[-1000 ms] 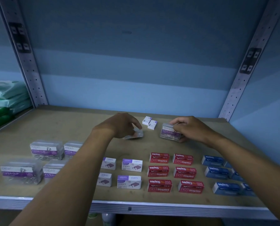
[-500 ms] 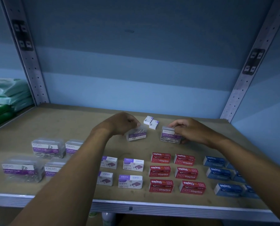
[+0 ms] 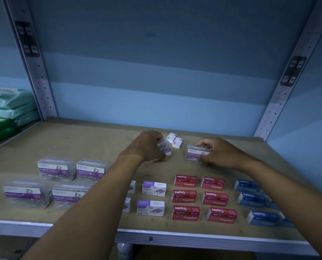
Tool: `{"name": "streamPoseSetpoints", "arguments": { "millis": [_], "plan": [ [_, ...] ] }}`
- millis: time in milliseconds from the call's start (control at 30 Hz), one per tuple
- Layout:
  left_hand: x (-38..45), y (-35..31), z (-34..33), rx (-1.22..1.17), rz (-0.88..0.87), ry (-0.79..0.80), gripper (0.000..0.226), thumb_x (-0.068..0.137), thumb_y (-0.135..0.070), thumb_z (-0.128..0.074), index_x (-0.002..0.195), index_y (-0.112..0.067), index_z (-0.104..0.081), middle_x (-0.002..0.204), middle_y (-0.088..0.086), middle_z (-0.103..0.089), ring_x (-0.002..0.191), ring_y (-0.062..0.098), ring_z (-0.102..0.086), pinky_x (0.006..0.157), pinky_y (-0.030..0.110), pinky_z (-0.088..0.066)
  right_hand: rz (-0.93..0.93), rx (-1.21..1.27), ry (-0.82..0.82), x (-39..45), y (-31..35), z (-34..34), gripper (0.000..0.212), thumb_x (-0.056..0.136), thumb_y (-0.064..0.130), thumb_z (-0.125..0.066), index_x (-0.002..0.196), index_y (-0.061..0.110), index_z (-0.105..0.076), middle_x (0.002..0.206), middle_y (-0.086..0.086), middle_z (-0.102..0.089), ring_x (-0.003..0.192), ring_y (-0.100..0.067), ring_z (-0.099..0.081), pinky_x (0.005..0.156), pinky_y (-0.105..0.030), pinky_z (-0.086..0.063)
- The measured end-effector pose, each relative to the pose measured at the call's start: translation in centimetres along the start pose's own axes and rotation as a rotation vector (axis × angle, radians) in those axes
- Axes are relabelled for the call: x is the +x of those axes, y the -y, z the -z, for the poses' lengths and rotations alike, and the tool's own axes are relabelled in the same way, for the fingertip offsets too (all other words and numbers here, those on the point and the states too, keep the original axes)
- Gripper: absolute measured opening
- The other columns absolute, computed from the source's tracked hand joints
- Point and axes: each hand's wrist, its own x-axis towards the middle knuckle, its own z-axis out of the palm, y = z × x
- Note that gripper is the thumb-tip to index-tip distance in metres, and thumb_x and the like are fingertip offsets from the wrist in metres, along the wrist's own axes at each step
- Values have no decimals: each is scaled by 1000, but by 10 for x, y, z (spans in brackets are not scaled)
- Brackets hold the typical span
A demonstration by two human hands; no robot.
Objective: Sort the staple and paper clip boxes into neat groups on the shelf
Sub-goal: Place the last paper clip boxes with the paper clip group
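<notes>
My left hand (image 3: 147,146) grips a clear paper clip box (image 3: 165,148), tilted on end just above the shelf (image 3: 92,139). My right hand (image 3: 217,152) holds a second clear paper clip box (image 3: 194,154) with a purple label, resting on the board. Two small white staple boxes (image 3: 175,140) lie between and behind the hands. At the front, several clear paper clip boxes (image 3: 56,168) sit left. White-purple staple boxes (image 3: 153,188) sit in the middle. Red staple boxes (image 3: 185,196) and blue staple boxes (image 3: 252,199) sit right.
Green and teal packets (image 3: 8,109) are stacked on the neighbouring shelf at the left. Perforated metal uprights (image 3: 34,68) stand at both back corners. A metal lip (image 3: 194,236) runs along the front edge. The blue wall closes the back.
My left hand has turned its paper clip box up onto its end and lifted it slightly. My right hand has stayed on its box, barely shifted.
</notes>
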Motion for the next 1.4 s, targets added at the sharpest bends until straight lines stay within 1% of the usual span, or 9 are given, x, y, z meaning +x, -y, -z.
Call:
{"name": "streamPoseSetpoints", "arguments": {
  "millis": [100,200,300,467,600,767,933,1200,1400],
  "plan": [
    [0,-7,4,-199,-17,-35,29,67,-16,-83,90,-16,-66,87,-1,-68,73,18,-65,64,29,-54,-13,-9,-7,1,0,-1,40,79,14,-74,116,29,-68,110,9,-71,94,-5,-66,77,-23,-53],
    [-3,-15,12,-276,-60,-120,32,67,-19,-86,93,-19,-68,85,-7,-67,76,6,-63,61,7,-44,-17,-9,-3,2,0,-1,40,81,11,-74,116,28,-68,110,9,-70,93,-4,-65,71,-19,-49],
    [-6,-16,19,-325,-54,-131,32,68,-19,-87,95,-18,-70,84,-6,-70,72,0,-62,56,1,-39,-16,-19,2,2,1,0,40,82,12,-74,117,28,-67,111,10,-69,93,-2,-64,70,-18,-48],
    [-9,-9,28,-297,-7,-58,32,68,-21,-87,97,-19,-73,83,-10,-72,77,-2,-64,66,13,-43,-13,-24,1,1,2,-1,38,81,14,-75,116,27,-68,112,7,-71,95,-7,-66,76,-23,-52],
    [-9,0,34,-249,15,11,33,69,-21,-86,99,-22,-74,90,-9,-72,88,6,-66,74,19,-48,-15,-25,-6,1,4,0,41,81,19,-77,119,31,-65,113,7,-68,97,-8,-65,81,-26,-52],
    [-10,4,32,-157,6,76,33,72,-16,-80,103,-22,-72,95,-11,-73,91,8,-66,80,23,-50,-7,-13,-22,0,9,2,41,83,23,-76,121,34,-65,110,6,-67,97,-7,-64,72,-21,-47],
    [-8,6,27,-87,13,73,28,71,-19,-81,98,-21,-76,98,-9,-72,95,9,-66,88,30,-54,-23,-14,-23,0,13,6,33,86,22,-74,117,33,-68,108,10,-69,95,-1,-64,71,-18,-47],
    [-13,15,43,6,-4,69,25,79,-11,-75,101,-22,-75,105,-7,-71,100,12,-63,87,26,-49,-7,-24,-42,5,33,5,30,84,22,-76,112,31,-74,105,14,-73,94,1,-66,74,-18,-48],
    [-25,46,76,29,32,-11,29,82,-14,-75,110,-20,-72,112,-8,-66,104,10,-58,85,21,-42,61,22,-28,17,71,-14,30,84,20,-74,114,26,-76,109,11,-72,97,-8,-67,94,-36,-56]
  ]
}}
